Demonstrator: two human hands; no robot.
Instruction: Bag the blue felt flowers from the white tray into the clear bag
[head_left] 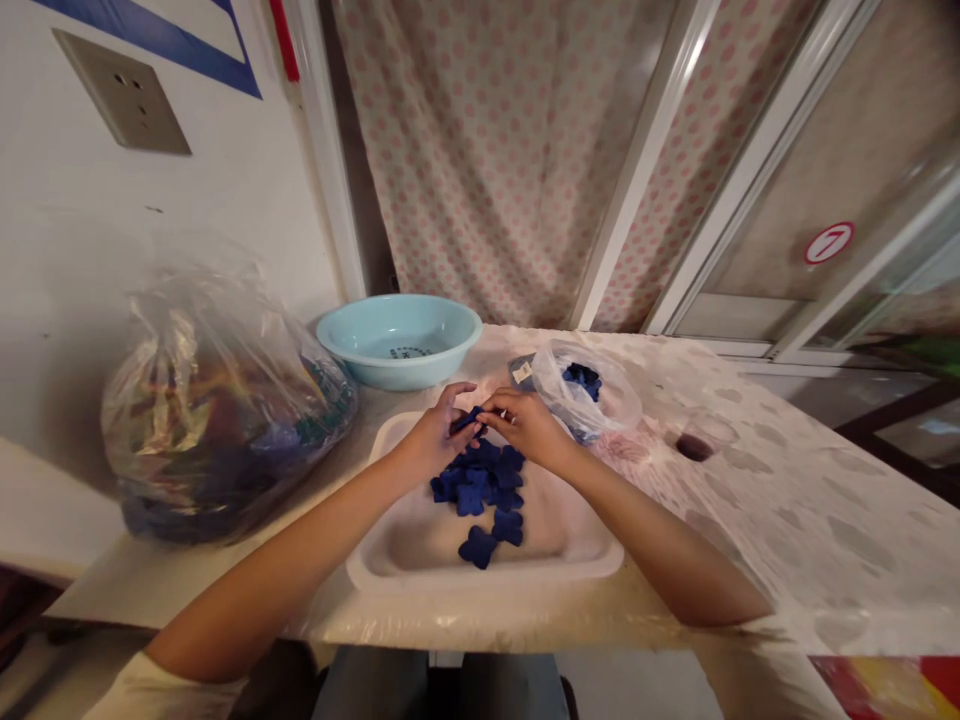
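Note:
Over the far part of a white tray, both hands meet at a dark blue flower-shaped piece. My left hand pinches it from the left, with the index finger raised. From the right, my right hand has its fingertips closed on the same piece. Below them, several blue flower-shaped pieces lie in the tray, mostly overlapping in a heap. Whether the held piece is one layer or more is too small to tell.
A light blue basin stands behind the tray. On the left bulges a large clear plastic bag of coloured things. At the right are an open plastic bag with blue pieces and a small cup of dark contents.

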